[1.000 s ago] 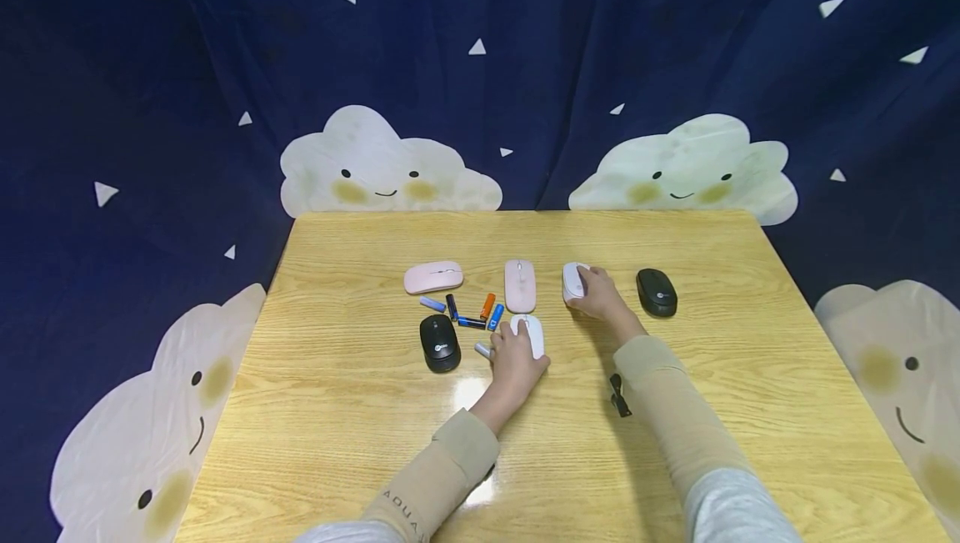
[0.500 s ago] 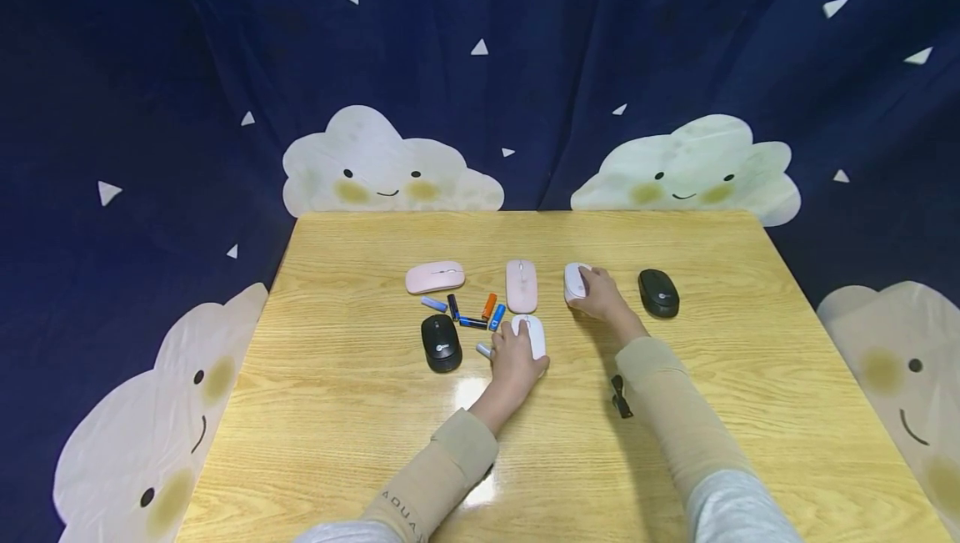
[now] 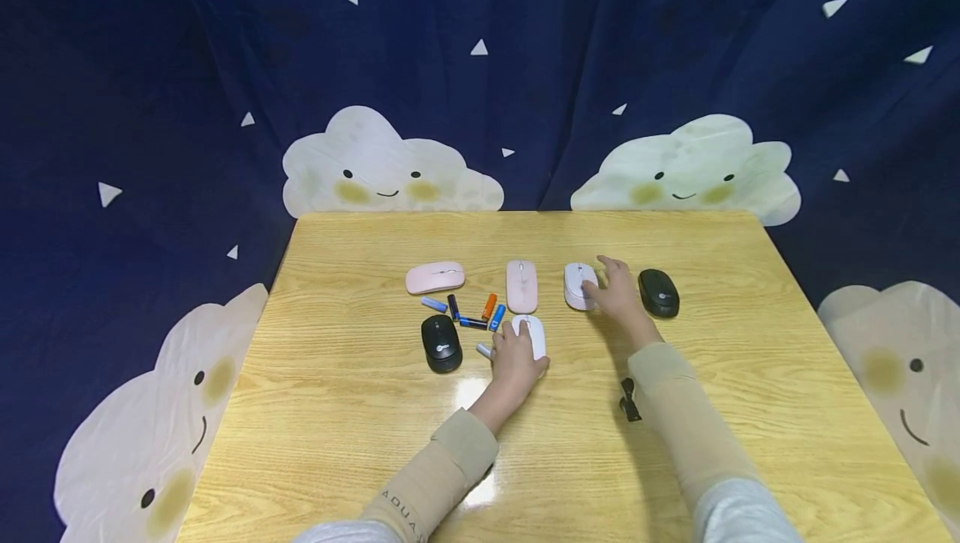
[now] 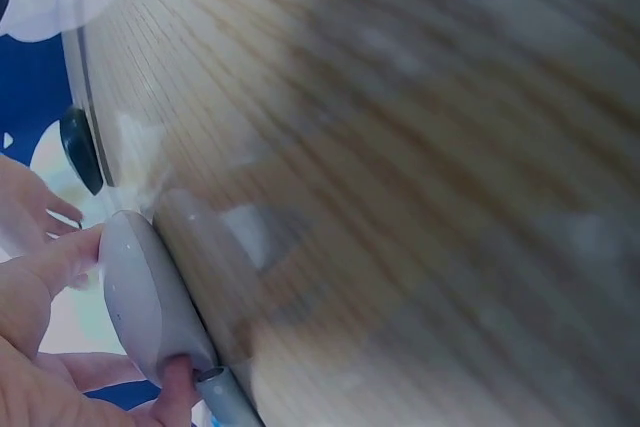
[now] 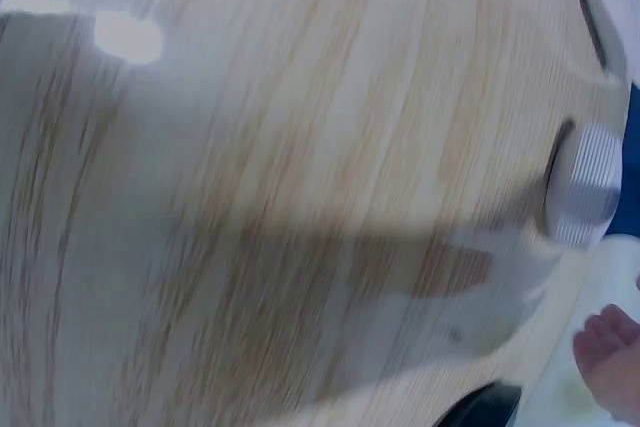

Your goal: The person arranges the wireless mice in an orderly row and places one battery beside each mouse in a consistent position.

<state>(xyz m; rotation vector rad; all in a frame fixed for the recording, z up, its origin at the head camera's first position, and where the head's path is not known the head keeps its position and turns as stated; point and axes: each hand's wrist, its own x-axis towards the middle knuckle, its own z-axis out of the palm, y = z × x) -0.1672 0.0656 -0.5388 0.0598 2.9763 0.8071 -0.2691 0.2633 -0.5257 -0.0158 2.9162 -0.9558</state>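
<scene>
My left hand (image 3: 513, 359) grips a white mouse (image 3: 534, 341) lying on the table. In the left wrist view, fingers and thumb lie along both sides of that mouse (image 4: 150, 297), and a grey battery (image 4: 230, 399) lies against its end. Farther back, my right hand (image 3: 618, 297) is just right of a second white mouse (image 3: 578, 283), fingers spread and holding nothing. The right wrist view has this mouse's ribbed side (image 5: 585, 187) apart from the fingers (image 5: 608, 332). A black mouse (image 3: 658, 293) sits to the right of that hand.
Two pink mice (image 3: 435, 277) lie at the back, left of the second white mouse. Several batteries (image 3: 472, 323) are scattered near another black mouse (image 3: 440, 344). A small black item (image 3: 630, 400) shows beside the right sleeve. A dark curtain (image 3: 480, 93) hangs behind the wooden table (image 3: 337, 409).
My right hand has let go of the second white mouse and shifted right, its fingers spreading. The left hand and its mouse stay in place.
</scene>
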